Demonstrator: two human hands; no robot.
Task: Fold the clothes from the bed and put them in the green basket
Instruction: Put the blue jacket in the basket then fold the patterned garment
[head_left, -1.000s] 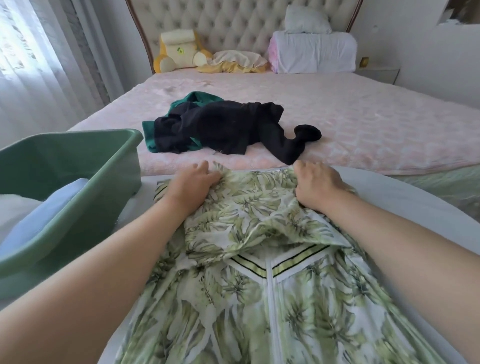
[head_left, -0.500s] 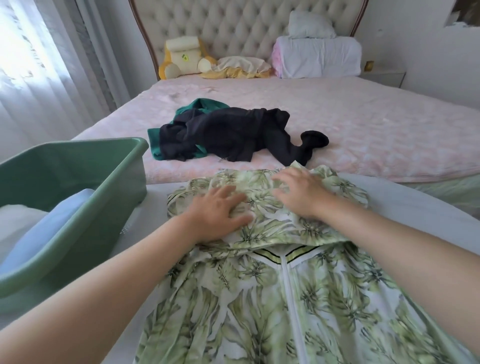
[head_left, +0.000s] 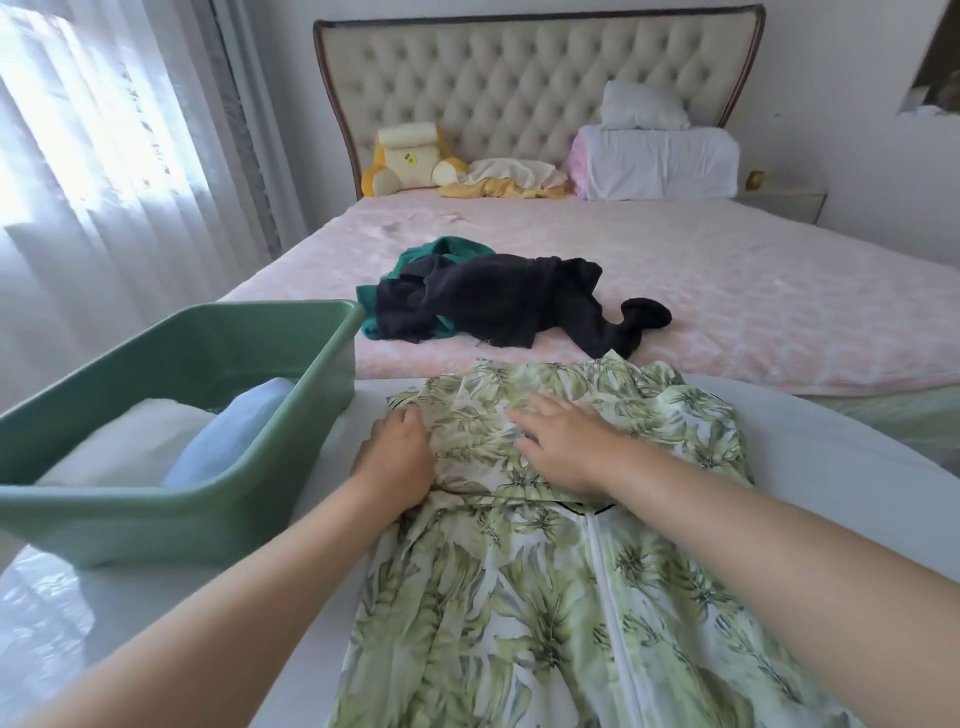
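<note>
Leaf-print garment (head_left: 545, 597) lies on the white table (head_left: 831, 462), its top folded over. Of the hands, the right hand (head_left: 563, 441) presses flat on the fold. The left hand (head_left: 397, 457) rests at the fold's left edge, fingers bent, grip unclear. Green basket (head_left: 156, 530) stands left, holding folded pieces. Dark clothes (head_left: 493, 301) lie on the bed (head_left: 779, 312). The plush toy (head_left: 410, 161) has a tag too small to read

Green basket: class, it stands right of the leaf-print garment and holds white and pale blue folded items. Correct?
No. The head view shows the green basket left of the leaf-print garment, not right. It does hold white and pale blue folded items.
</note>
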